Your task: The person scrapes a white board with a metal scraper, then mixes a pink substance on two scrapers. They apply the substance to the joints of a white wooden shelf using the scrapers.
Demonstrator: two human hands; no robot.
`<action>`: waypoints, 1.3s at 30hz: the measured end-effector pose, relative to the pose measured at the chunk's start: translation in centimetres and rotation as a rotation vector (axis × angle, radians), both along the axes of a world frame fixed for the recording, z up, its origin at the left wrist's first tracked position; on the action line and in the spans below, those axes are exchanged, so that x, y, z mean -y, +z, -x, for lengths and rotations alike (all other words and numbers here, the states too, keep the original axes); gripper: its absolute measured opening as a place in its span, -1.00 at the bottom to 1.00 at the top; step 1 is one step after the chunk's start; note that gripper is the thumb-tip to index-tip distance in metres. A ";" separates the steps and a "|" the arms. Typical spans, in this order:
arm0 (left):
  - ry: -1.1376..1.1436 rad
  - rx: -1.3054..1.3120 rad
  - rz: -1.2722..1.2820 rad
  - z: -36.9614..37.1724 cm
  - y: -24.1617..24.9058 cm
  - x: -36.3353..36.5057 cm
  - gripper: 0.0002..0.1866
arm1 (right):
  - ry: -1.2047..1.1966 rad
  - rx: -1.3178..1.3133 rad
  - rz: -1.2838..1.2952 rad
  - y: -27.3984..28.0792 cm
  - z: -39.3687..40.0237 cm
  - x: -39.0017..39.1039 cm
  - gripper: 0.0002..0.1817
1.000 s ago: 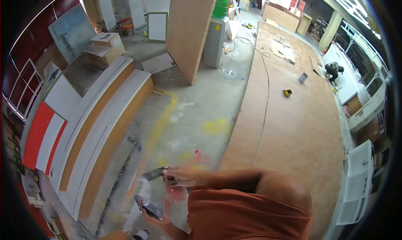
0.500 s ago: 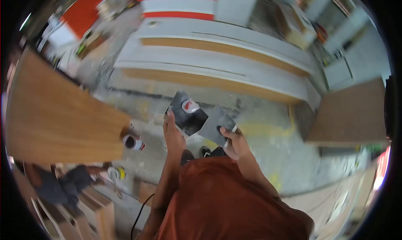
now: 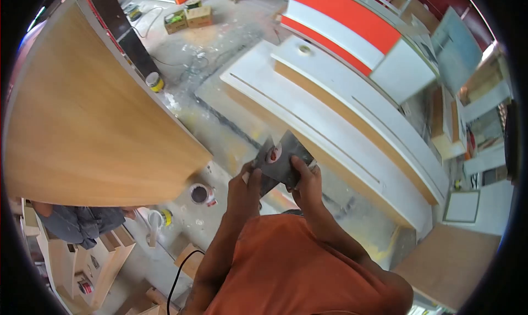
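Observation:
Two flat grey plates meet in front of my chest. My left hand (image 3: 245, 189) is closed on the left plate (image 3: 265, 160), which is dark and tilted, and my fingers partly cover it. In my right hand (image 3: 307, 184) is the right plate (image 3: 290, 156), pinched between thumb and fingers. Its edge overlaps the left plate. Between them shows a small white patch with a red mark (image 3: 274, 154). Below and left of my hands, an open can with dark contents (image 3: 199, 193) stands on the floor.
A large curved wooden panel (image 3: 99, 122) fills the left. Long white stepped boards (image 3: 330, 122) lie ahead and right. Another person in grey clothing (image 3: 82, 224) is at lower left, by a yellow-labelled can (image 3: 165, 218). A brown board (image 3: 448, 265) is at lower right.
The view has swung left, so the surroundings sit further right. My hands have come closer together, and the two plates, apart at their upper ends before, now overlap.

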State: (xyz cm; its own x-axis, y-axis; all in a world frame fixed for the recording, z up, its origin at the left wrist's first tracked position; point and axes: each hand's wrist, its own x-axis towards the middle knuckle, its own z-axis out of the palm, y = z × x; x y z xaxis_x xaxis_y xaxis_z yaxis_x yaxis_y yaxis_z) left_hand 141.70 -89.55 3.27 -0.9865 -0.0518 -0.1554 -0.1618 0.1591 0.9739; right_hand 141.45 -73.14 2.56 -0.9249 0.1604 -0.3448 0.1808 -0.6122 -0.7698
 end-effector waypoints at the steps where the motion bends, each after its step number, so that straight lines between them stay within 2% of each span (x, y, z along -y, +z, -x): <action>1: -0.064 -0.136 0.084 2.0 -0.1 1.4 -0.62 | -0.006 -0.033 0.022 0.5 2.9 1.1 -0.82; 2: -0.132 -0.257 0.173 4.1 -0.3 2.9 -0.62 | 0.008 -0.033 0.029 0.9 5.9 2.1 -0.82; 3: -0.258 -0.148 0.262 6.1 0.7 4.5 -0.61 | -0.075 0.027 0.025 1.4 8.6 2.8 -0.80; 4: -0.250 -0.127 0.271 7.5 0.8 5.5 -0.61 | -0.160 0.092 0.020 1.6 11.0 3.4 -0.78; 5: -0.272 -0.144 0.271 8.9 0.9 6.2 -0.61 | -0.190 0.044 -0.027 1.7 13.3 3.6 -0.75; 6: -0.293 -0.177 0.274 10.9 0.9 7.0 -0.61 | -0.253 0.111 -0.059 1.5 15.6 3.6 -0.82; 7: -0.134 0.102 0.228 12.8 0.4 7.3 -0.59 | -0.253 -0.069 -0.055 2.7 17.7 4.7 -0.79; 8: -0.114 0.101 0.236 15.5 0.4 7.3 -0.59 | -0.248 -0.242 -0.051 3.7 19.7 5.8 -0.76; 10: 0.372 0.253 -1.037 20.8 1.0 7.2 -0.60 | -0.119 -0.527 -0.431 2.4 22.5 5.9 -0.63; 11: 0.208 0.247 -1.219 23.4 -0.1 8.5 -0.60 | 0.060 -0.805 -0.646 1.9 24.3 5.6 -0.61; 12: 0.228 0.233 -1.215 26.0 -1.3 9.4 -0.60 | 0.237 -1.098 -0.854 2.1 26.9 6.0 -0.60; 14: 0.148 0.290 -1.330 31.7 -2.8 10.5 -0.61 | 0.384 -1.399 -0.890 2.9 31.9 8.7 -0.58; 15: 0.152 0.259 -1.343 34.3 -1.2 10.9 -0.59 | 0.394 -1.397 -0.996 1.6 34.6 9.6 -0.51; 16: 0.159 0.248 -1.344 37.1 -1.0 11.9 -0.59 | 0.400 -1.406 -0.989 -0.7 38.0 10.4 -0.51; 18: 0.080 0.187 -1.200 41.8 -0.2 13.5 -0.57 | 0.359 -1.065 -1.252 -4.3 44.4 11.5 -0.44; 19: 0.089 0.179 -1.205 44.0 1.0 13.8 -0.57 | 0.549 -1.000 -1.241 -2.7 48.6 12.4 -0.38; 20: 0.158 0.167 -1.027 46.0 2.5 14.0 -0.57 | 0.617 -0.977 -1.294 -4.5 52.7 12.4 -0.35; 21: 0.219 0.155 -0.846 48.1 3.5 14.5 -0.56 | 0.581 -0.966 -1.261 -6.3 55.9 11.7 -0.35; 22: 0.215 0.134 -0.851 51.1 3.5 15.2 -0.56 | 0.550 -0.970 -1.237 -5.3 59.6 12.0 -0.36; 23: 0.304 0.053 -0.908 54.2 3.3 16.2 -0.56 | 0.436 -0.977 -1.148 -3.6 62.5 11.9 -0.38; 24: 0.406 -0.002 -0.963 56.3 2.8 17.3 -0.57 | 0.357 -1.069 -1.189 -0.5 65.2 12.1 -0.36; 26: 0.477 0.136 -1.024 59.4 1.6 20.1 -0.58 | 0.589 -1.407 -1.375 8.6 68.8 13.3 -0.45; 28: 0.403 0.071 -0.912 63.6 1.9 21.8 -0.62 | 0.809 -1.805 -1.532 12.4 73.1 15.6 -0.56; 29: 0.448 0.042 -0.888 64.9 3.0 21.9 -0.67 | 0.868 -1.914 -1.689 12.3 74.8 16.6 -0.65; 30: 0.460 0.053 -0.899 66.8 2.1 22.6 -0.67 | 0.894 -1.912 -1.682 12.3 77.4 17.3 -0.65; 32: 0.439 -0.036 -0.620 70.6 0.0 24.6 -0.69 | 1.228 -1.848 -1.771 13.3 82.3 18.7 -0.63; 33: 0.449 -0.044 -0.627 72.7 -0.2 25.4 -0.69 | 1.174 -1.877 -1.781 14.7 84.2 20.2 -0.63; 36: 0.509 -0.064 -0.662 78.4 -0.7 27.7 -0.67 | 1.173 -1.969 -1.789 11.4 91.1 24.1 -0.63; 37: 0.458 -0.043 -0.564 80.5 -1.5 29.3 -0.66 | 1.289 -1.925 -1.779 10.9 93.6 25.1 -0.67; 38: 0.407 -0.032 -0.463 83.1 -1.9 31.0 -0.66 | 1.281 -1.947 -1.785 11.2 96.0 26.4 -0.67; 39: 0.415 -0.053 -0.464 85.9 -1.6 32.3 -0.66 | 1.181 -1.980 -1.748 12.0 98.4 27.8 -0.68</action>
